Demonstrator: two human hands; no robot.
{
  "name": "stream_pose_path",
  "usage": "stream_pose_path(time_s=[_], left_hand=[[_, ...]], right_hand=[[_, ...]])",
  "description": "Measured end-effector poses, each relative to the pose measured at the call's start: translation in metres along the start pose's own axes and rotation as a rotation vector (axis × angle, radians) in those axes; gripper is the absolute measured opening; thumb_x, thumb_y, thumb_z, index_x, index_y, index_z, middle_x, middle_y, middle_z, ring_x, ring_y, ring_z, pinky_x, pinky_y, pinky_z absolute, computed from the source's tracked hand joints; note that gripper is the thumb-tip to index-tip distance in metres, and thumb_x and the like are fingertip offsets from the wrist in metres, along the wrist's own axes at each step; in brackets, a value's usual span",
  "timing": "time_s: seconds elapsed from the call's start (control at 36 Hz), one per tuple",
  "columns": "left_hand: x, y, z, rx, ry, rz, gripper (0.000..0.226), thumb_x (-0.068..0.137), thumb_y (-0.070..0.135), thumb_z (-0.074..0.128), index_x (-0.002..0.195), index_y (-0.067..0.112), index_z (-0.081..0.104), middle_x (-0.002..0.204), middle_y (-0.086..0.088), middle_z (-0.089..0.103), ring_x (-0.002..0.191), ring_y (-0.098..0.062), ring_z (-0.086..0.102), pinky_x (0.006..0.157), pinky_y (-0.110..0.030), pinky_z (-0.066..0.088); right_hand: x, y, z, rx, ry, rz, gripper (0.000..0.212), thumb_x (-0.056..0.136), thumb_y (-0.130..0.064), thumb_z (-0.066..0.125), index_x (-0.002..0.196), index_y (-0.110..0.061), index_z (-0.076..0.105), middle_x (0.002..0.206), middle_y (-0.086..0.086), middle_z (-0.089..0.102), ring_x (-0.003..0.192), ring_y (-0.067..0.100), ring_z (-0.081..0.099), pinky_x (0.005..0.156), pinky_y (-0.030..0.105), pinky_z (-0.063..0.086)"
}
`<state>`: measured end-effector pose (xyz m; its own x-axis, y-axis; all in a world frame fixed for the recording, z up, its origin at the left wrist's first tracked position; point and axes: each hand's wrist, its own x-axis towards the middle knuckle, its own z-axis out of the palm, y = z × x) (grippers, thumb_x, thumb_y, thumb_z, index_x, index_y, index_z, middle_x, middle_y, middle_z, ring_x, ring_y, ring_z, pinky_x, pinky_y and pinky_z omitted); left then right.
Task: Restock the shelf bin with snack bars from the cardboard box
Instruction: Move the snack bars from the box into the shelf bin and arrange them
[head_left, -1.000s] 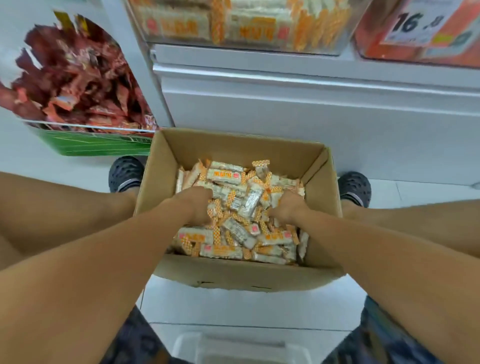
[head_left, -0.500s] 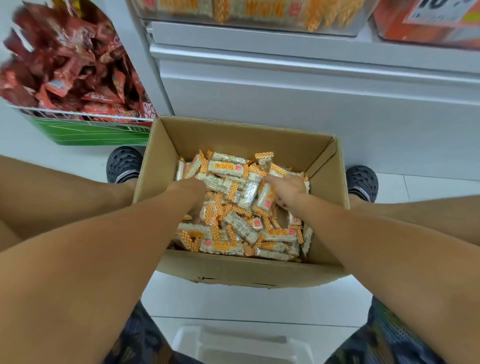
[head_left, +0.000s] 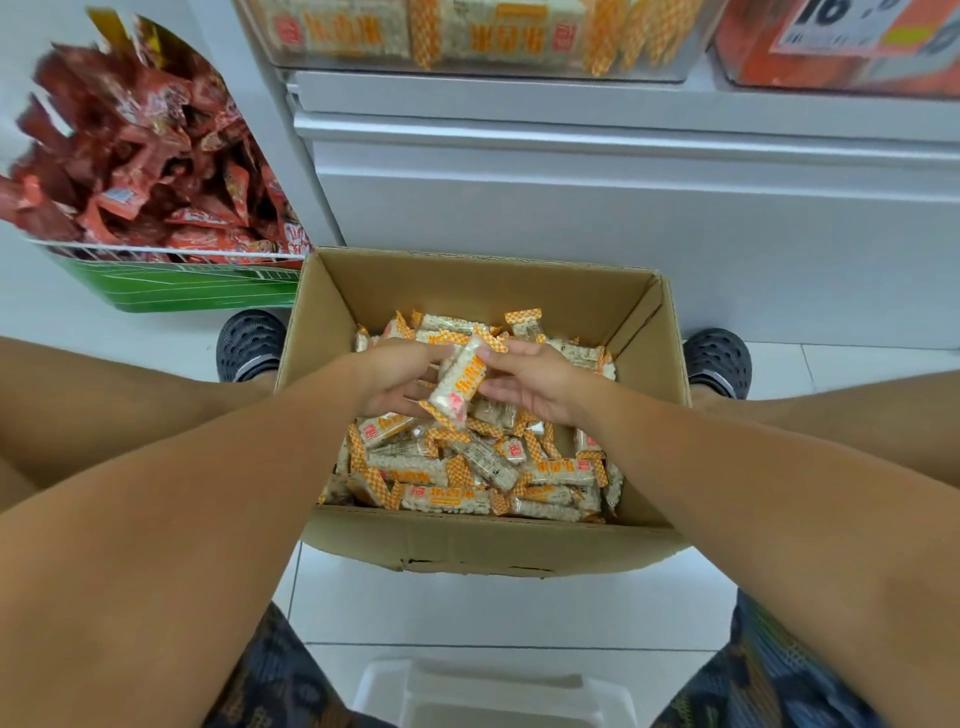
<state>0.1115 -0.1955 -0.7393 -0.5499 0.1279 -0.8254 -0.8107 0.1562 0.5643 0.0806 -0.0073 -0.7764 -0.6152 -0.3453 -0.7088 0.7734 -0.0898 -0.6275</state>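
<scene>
One bar: I see a snack bar (head_left: 457, 384) lifted above the pile in the cardboard box (head_left: 467, 545), tilted, between both hands.
Left hand (head_left: 400, 374): fingers curled, pinching its far end.
Right hand (head_left: 530, 382): fingertips pinching its right edge.
Shelf bin (head_left: 483, 36): far, above.

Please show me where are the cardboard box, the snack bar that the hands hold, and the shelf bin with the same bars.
Cardboard box (head_left: 467, 545): head view, on its near outer wall.
Held snack bar (head_left: 457, 387): head view, on the wrapper's middle.
Shelf bin (head_left: 467, 36): head view, on its clear front wall.
</scene>
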Motion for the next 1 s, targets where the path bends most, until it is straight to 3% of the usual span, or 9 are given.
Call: stream_pose_path(time_s=[0.14, 0.25, 0.33, 0.47, 0.56, 0.64, 0.81, 0.89, 1.0], left_hand=[[0.002, 0.000, 0.007, 0.166, 0.145, 0.056, 0.071, 0.083, 0.031, 0.080, 0.143, 0.015, 0.045, 0.148, -0.003, 0.046, 0.124, -0.017, 0.046, 0.069, -0.028, 0.051], [0.011, -0.002, 0.005, 0.162, 0.179, 0.054, 0.069, 0.091, 0.021, 0.072, 0.150, 0.022, 0.038, 0.158, -0.002, 0.032, 0.143, -0.025, 0.033, 0.107, -0.043, 0.038], [0.014, -0.002, 0.004, 0.153, 0.144, 0.046, 0.070, 0.098, 0.024, 0.061, 0.157, 0.022, 0.022, 0.165, -0.001, 0.012, 0.151, -0.025, 0.017, 0.119, -0.043, 0.019], [0.012, -0.002, 0.009, 0.071, 0.078, -0.043, 0.070, 0.100, 0.028, 0.058, 0.156, 0.030, 0.016, 0.162, -0.002, 0.025, 0.136, -0.030, 0.047, 0.101, -0.048, 0.048], [0.008, -0.002, 0.013, 0.084, 0.065, -0.029, 0.064, 0.103, 0.023, 0.052, 0.156, 0.026, 0.018, 0.147, -0.001, 0.043, 0.105, -0.020, 0.070, 0.081, -0.043, 0.057], [0.005, -0.001, 0.015, 0.103, 0.072, 0.003, 0.066, 0.102, 0.018, 0.053, 0.157, 0.023, 0.016, 0.159, 0.001, 0.025, 0.102, -0.005, 0.066, 0.074, -0.040, 0.055], [-0.001, -0.003, 0.016, 0.135, 0.033, 0.004, 0.065, 0.103, 0.017, 0.050, 0.156, 0.035, 0.017, 0.162, -0.001, 0.026, 0.113, -0.016, 0.064, 0.076, -0.040, 0.056], [-0.001, -0.005, 0.014, 0.137, 0.027, -0.001, 0.066, 0.103, 0.019, 0.050, 0.155, 0.041, 0.017, 0.164, 0.003, 0.018, 0.137, -0.025, 0.045, 0.076, -0.040, 0.054], [0.001, -0.005, 0.010, 0.137, 0.012, -0.017, 0.063, 0.102, 0.021, 0.050, 0.154, 0.042, 0.022, 0.164, 0.004, 0.017, 0.148, -0.027, 0.023, 0.072, -0.040, 0.053]], right_hand=[[0.001, -0.005, -0.002, -0.096, 0.068, 0.017, 0.028, 0.091, -0.021, 0.073, 0.107, -0.003, 0.059, 0.105, 0.020, 0.072, 0.081, 0.026, 0.075, 0.071, 0.033, 0.063], [0.003, -0.003, -0.019, -1.249, 0.594, -0.120, 0.028, 0.094, -0.036, 0.064, 0.093, -0.008, 0.067, 0.080, 0.007, 0.067, 0.069, 0.024, 0.067, 0.058, 0.031, 0.053], [-0.003, 0.005, -0.040, -1.699, 0.612, 0.007, 0.041, 0.088, -0.020, 0.068, 0.125, -0.008, 0.056, 0.125, 0.014, 0.056, 0.102, 0.029, 0.063, 0.068, 0.034, 0.051], [0.004, 0.030, -0.062, -1.594, 0.512, 0.222, 0.094, 0.086, -0.023, 0.075, 0.153, -0.002, 0.013, 0.155, 0.029, 0.021, 0.119, 0.038, 0.057, 0.080, 0.040, 0.052], [0.008, 0.033, -0.057, -1.590, 0.528, 0.168, 0.093, 0.087, -0.016, 0.073, 0.153, -0.001, 0.010, 0.146, 0.029, 0.037, 0.110, 0.035, 0.063, 0.074, 0.038, 0.054], [0.008, 0.031, -0.049, -1.655, 0.467, 0.240, 0.085, 0.078, -0.004, 0.079, 0.143, 0.003, 0.026, 0.120, 0.018, 0.060, 0.091, 0.029, 0.067, 0.060, 0.035, 0.056], [0.004, 0.029, -0.050, -1.830, 0.350, 0.170, 0.048, 0.089, -0.002, 0.065, 0.133, -0.006, 0.049, 0.153, 0.019, 0.025, 0.121, 0.037, 0.053, 0.074, 0.038, 0.051], [0.003, 0.034, -0.054, -1.837, 0.286, 0.171, 0.016, 0.091, 0.000, 0.057, 0.106, -0.005, 0.056, 0.110, 0.014, 0.049, 0.100, 0.032, 0.062, 0.068, 0.036, 0.050], [0.002, 0.035, -0.058, -1.801, 0.310, 0.071, 0.049, 0.094, 0.000, 0.052, 0.140, -0.006, 0.038, 0.126, 0.014, 0.056, 0.091, 0.029, 0.060, 0.061, 0.035, 0.046]])
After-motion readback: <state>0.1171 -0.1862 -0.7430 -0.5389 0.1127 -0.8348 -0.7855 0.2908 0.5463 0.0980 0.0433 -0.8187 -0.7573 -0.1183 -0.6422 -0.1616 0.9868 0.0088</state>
